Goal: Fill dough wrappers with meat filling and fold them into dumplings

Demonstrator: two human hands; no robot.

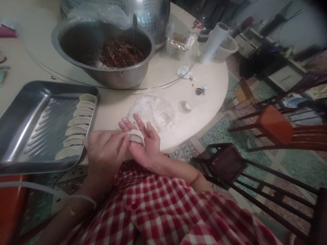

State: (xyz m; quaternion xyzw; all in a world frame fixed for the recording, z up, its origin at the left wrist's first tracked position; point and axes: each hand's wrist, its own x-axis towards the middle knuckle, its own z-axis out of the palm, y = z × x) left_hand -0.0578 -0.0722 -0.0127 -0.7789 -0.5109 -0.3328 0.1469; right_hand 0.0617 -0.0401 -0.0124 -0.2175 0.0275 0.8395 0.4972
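A folded dumpling lies across the fingers of my right hand, which is turned palm up beside the table's front edge. My left hand pinches the left end of that dumpling between thumb and fingers. To the left is a metal tray, with several finished dumplings lined up along its right side. Just beyond my hands rests a crumpled clear plastic bag. Farther back stands a large steel bowl of dark minced filling, with a spoon handle sticking up from it.
Behind the bowl is a perforated metal colander. A plastic roll and white basket stand at the table's far right. A small white round piece lies nearer. Wooden chairs occupy the floor to my right.
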